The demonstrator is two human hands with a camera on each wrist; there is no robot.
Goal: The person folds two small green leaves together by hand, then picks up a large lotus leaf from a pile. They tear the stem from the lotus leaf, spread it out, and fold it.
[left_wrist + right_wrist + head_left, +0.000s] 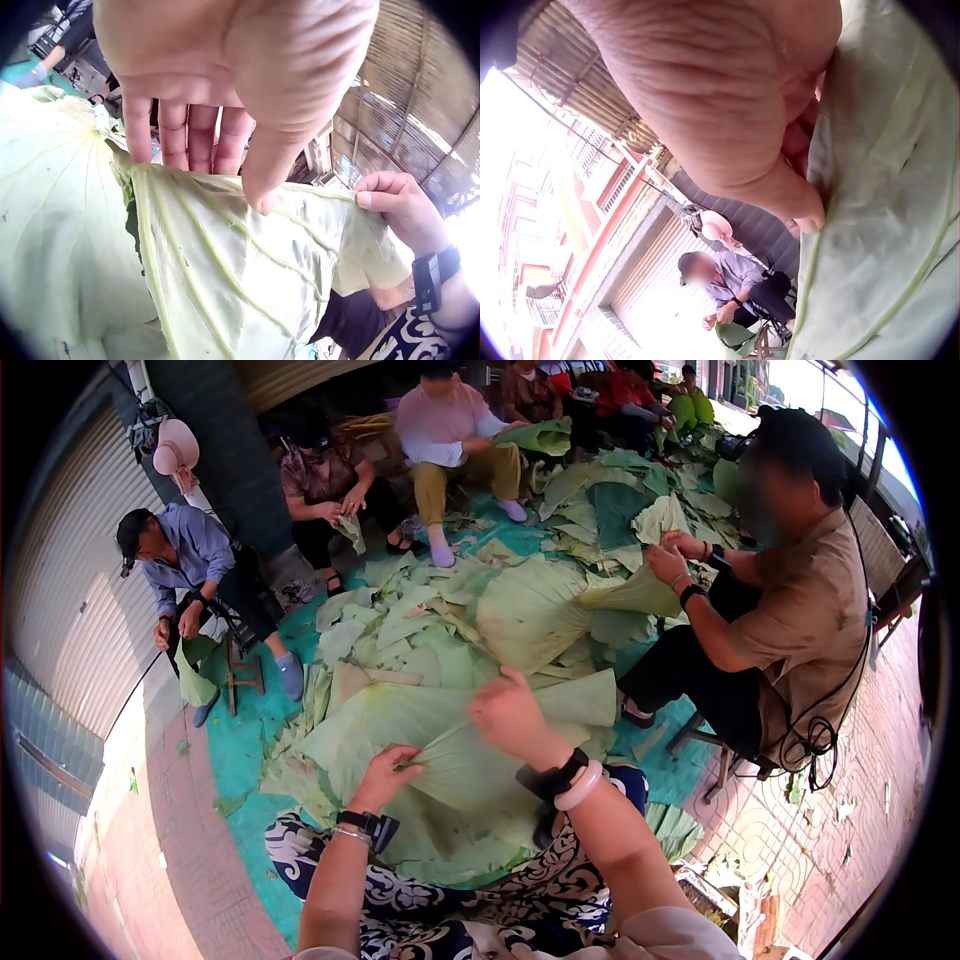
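Observation:
A large pale green leaf (455, 760) is stretched between both hands above a heap of leaves (400, 630). My left hand (382, 778) pinches its edge; in the left wrist view the thumb of that hand (240, 90) lies over the ribbed leaf (225, 255), the fingers behind it. Higher up and to the right, my right hand (515, 720), blurred, grips another part of the edge. The right wrist view shows thumb and curled fingers of the right hand (727, 105) pinching the leaf (885, 195); the fingers are partly hidden.
A seated person (800, 590) at the right holds a leaf. Others sit around the far side, and one person (200, 560) is at the left with a green leaf. A teal sheet (245, 830) lies beneath the heap on pink paving (190, 860).

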